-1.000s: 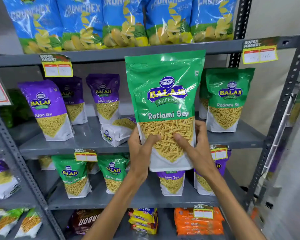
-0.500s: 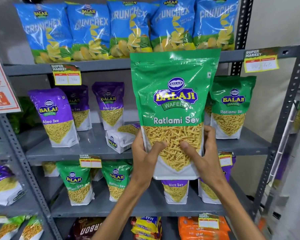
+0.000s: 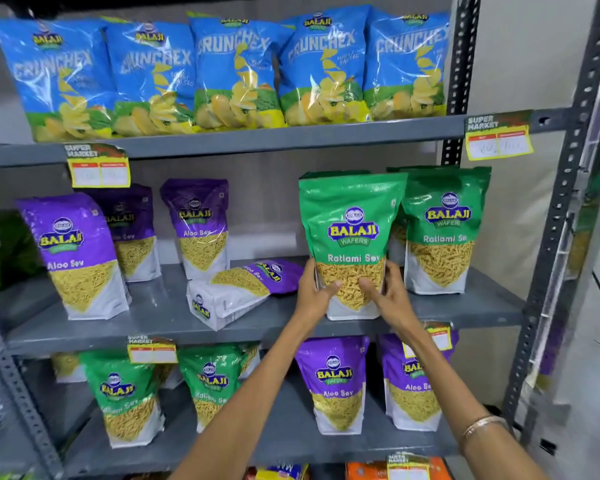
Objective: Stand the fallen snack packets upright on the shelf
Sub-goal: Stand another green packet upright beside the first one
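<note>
I have lowered the green packet (image 3: 352, 237) onto the middle shelf (image 3: 153, 317); left hand (image 3: 314, 292) and right hand (image 3: 383, 294) clasp its base (purple packet (image 3: 243, 289) lies fallen beside).

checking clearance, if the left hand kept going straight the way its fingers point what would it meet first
The left hand already grips the green packet; straight on lies that packet, then probably the back wall, though depth is unclear.

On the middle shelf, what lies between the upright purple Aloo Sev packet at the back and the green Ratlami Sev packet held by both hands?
In the head view, a fallen purple Aloo Sev packet lies there on its side.
</note>
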Demonstrator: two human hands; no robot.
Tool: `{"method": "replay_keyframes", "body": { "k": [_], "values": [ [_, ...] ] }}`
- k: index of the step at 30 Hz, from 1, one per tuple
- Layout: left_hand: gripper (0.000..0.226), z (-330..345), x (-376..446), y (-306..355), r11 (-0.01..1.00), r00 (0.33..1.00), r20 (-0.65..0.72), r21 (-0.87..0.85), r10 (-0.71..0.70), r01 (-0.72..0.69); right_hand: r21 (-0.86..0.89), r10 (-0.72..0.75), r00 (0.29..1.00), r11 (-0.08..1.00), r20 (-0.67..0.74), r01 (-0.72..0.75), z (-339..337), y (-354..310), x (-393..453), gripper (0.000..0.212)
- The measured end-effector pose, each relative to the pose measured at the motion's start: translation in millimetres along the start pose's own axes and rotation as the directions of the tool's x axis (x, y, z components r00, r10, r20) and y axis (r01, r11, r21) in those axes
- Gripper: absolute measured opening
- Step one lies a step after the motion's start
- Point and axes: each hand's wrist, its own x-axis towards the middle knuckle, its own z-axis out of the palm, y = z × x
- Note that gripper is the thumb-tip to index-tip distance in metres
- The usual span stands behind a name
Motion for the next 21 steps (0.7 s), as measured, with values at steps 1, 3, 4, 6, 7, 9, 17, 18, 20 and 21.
{"method": "replay_keyframes", "body": {
  "k": [1, 3, 4, 6, 7, 9, 17, 18, 20, 21],
  "values": [
    [0.067, 2.8, 6.1, -8.7, 1.0, 1.0, 0.01, 0.014, -0.006, 0.006, 0.008, 0.02, 1.0, 1.0, 0.004, -0.02, -0.2, 8.3, 6.9, 0.077],
    [0.073, 10.4, 20.4, -20.2, 1.0, 1.0, 0.014, 0.015, -0.023, 0.023, -0.004, 0.031, 0.999, 1.0, 0.018, -0.031, -1.5, 18.3, 22.9, 0.072],
    [0.073, 13.1, 28.3, -22.7, 0.999, 0.999, 0.015, 0.012, -0.03, 0.03, -0.019, 0.033, 0.999, 0.999, 0.022, -0.033, -1.3, 20.6, 31.9, 0.073],
    [0.07, 16.6, 42.5, -27.2, 0.999, 0.999, 0.027, 0.031, -0.041, 0.04, -0.017, 0.039, 0.999, 0.999, 0.013, -0.038, -0.8, 31.4, 50.9, 0.086],
    [0.068, 17.9, 48.0, -27.7, 0.998, 0.998, 0.029, 0.042, -0.046, 0.045, -0.01, 0.041, 0.999, 0.999, 0.007, -0.041, 0.6, 37.0, 57.8, 0.092],
    [0.067, 18.8, 56.5, -32.5, 0.996, 0.997, 0.041, 0.057, -0.066, 0.064, -0.028, 0.045, 0.999, 0.999, 0.0, -0.045, 2.9, 42.9, 62.7, 0.087],
    [0.078, -2.7, 7.9, -17.6, 0.993, 0.994, -0.008, 0.053, -0.107, 0.108, -0.149, 0.017, 0.958, 0.987, -0.285, -0.062, 16.2, 35.8, 29.6, 0.069],
    [0.073, -12.9, -7.8, -14.3, 0.993, 0.995, -0.023, 0.064, -0.093, 0.095, -0.17, -0.049, 0.928, 0.985, -0.368, -0.016, 19.6, 30.7, 13.7, 0.055],
    [0.056, -39.4, -37.5, -4.4, 0.992, 0.998, -0.057, 0.123, -0.018, 0.025, -0.158, -0.076, 0.896, 0.987, -0.437, 0.007, 30.3, 20.6, -18.4, 0.024],
    [0.046, -55.2, -48.4, 1.6, 0.987, 0.996, -0.087, 0.158, 0.03, -0.016, -0.155, -0.053, 0.916, 0.988, -0.399, -0.01, 39.0, 16.2, -29.2, 0.011]
  ]
}}
